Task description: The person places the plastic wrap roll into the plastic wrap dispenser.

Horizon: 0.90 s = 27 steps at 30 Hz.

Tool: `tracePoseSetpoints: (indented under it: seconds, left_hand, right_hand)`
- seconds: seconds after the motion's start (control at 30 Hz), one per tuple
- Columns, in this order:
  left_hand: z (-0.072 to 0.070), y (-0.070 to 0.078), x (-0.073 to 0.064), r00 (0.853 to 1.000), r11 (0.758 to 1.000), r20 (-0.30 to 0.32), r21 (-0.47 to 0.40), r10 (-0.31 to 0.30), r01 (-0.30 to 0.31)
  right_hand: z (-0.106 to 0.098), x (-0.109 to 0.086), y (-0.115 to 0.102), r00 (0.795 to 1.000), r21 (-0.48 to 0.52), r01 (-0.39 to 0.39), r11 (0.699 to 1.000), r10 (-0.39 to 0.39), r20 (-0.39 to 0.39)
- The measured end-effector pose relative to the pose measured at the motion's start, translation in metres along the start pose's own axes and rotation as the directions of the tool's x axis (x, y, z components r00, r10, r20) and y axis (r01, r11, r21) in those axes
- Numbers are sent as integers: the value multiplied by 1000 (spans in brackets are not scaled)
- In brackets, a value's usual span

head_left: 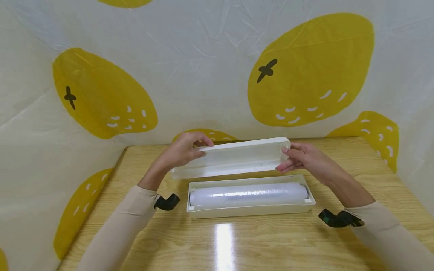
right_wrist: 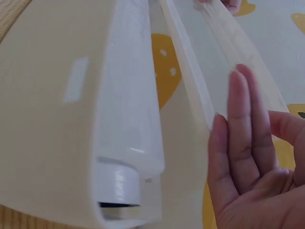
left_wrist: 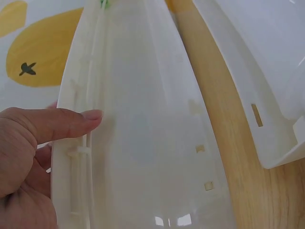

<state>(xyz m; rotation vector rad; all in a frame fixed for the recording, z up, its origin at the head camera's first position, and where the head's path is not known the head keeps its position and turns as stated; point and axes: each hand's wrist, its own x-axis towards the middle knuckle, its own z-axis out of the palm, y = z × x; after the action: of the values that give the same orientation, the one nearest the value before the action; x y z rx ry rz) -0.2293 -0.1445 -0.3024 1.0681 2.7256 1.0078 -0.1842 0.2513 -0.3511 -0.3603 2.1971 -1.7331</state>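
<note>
My left hand [head_left: 184, 150] pinches the long upper edge of a whitish, translucent plastic lid [head_left: 240, 160], its thumb on the hollow inner side. The lid is tilted, its inside facing me, above and behind an oblong box [head_left: 251, 214]. At the lid's right end, my right hand [head_left: 301, 156] holds the end wall between thumb and fingers; the lower fingers [right_wrist: 239, 114] look fairly straight in the right wrist view. Inside the uncovered box lies a roll of cling film [head_left: 251, 194]. Small square holes mark the lid [left_wrist: 138, 124] in the left wrist view.
Box and hands are over a wood-grain table [head_left: 176, 241]. A pale sheet with yellow fruit prints [head_left: 203, 75] hangs behind the table and along its left side. Black wrist mounts [head_left: 167, 202] stick out from both sleeves near the box's ends.
</note>
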Motion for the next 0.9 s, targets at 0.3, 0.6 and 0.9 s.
tracePoseSetpoints:
  seconds: [0.3,0.6,0.9]
  left_hand:
    - [-1,1,-4,1000,999,5,-50,-11,12]
    - [-21,-18,-30,981,981,-90,-100,-174,164]
    - [-21,-35,-56,931,910,-56,-240,-360,337]
  right_hand:
    - [-1,-6,2,992,-51,2,999,-9,-127]
    - [-13,-15,4,980,-85,-11,996,-6,-197]
    - [-19,-20,7,970,-21,25,999,-29,-242]
